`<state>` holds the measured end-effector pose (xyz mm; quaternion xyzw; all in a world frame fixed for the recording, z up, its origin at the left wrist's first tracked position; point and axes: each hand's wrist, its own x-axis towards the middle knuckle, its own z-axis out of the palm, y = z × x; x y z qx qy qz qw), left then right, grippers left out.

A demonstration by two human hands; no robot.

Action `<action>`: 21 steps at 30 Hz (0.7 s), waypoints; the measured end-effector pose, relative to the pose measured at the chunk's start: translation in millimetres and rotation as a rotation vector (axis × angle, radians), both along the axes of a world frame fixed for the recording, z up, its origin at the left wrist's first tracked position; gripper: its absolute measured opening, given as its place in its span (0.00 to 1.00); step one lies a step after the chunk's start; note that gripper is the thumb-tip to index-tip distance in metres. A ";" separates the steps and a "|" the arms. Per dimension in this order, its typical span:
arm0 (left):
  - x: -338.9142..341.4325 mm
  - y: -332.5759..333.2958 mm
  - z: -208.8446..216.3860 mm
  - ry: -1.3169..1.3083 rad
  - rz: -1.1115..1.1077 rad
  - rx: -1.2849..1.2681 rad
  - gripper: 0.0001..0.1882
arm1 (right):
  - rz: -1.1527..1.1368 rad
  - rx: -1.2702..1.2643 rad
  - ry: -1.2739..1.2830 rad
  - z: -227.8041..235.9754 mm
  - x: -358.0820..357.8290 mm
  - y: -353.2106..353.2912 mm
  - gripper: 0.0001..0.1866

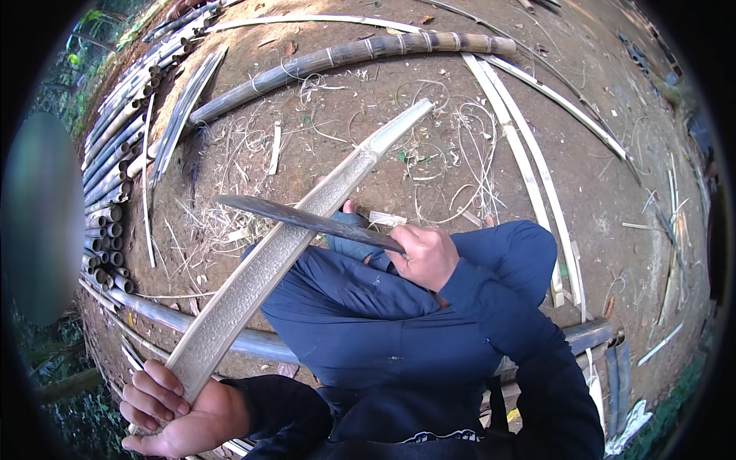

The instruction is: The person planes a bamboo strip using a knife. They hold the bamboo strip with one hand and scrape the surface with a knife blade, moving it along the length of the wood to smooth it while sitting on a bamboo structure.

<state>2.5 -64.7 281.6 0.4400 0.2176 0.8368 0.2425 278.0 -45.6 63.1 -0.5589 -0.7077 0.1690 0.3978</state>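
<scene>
My left hand (188, 414) is closed around the near end of a long split bamboo piece (249, 291), at the lower left. Its pale, rough inner face is turned up, and it slants away to the upper right, narrowing toward the far tip. In my right hand (424, 257) is a machete (345, 230) with a long dark blade, its handle hidden by my fingers. The blade crosses over the middle of the bamboo piece and points left; whether it touches cannot be made out. Both are above my crossed legs in dark blue trousers (368, 337).
A thick bamboo pole (345, 55) lies across the ground ahead, and another pole (264, 345) runs beneath me. Cut bamboo stalks (115, 165) are stacked at the left. Pale split strips (529, 172) lie to the right. Curly shavings (475, 153) litter the dirt.
</scene>
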 end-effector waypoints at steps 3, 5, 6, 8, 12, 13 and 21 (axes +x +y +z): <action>-1.1 8.5 -2.1 -0.024 0.078 -0.030 0.26 | -0.305 -0.441 -0.042 -50.9 43.2 33.5 0.14; -4.4 9.1 -5.0 -0.034 0.155 -0.062 0.26 | -0.339 -0.427 -0.110 -52.0 57.6 53.6 0.18; -4.3 6.3 -4.0 -0.046 0.159 -0.047 0.25 | -0.307 -0.376 -0.072 -53.7 52.9 50.9 0.18; -5.8 4.4 -6.1 -0.017 0.146 -0.041 0.25 | -0.175 -0.337 -0.011 -16.4 15.3 24.1 0.16; -10.1 15.3 -0.7 -0.029 0.059 -0.020 0.23 | 0.129 0.044 0.050 13.0 -16.8 -10.7 0.11; -10.8 16.3 -0.6 -0.045 0.043 -0.017 0.23 | 0.131 0.035 0.038 11.1 -15.5 -11.6 0.11; -56.0 56.4 66.0 0.273 -0.160 0.254 0.26 | -0.070 -0.060 0.439 15.0 -32.2 -36.3 0.12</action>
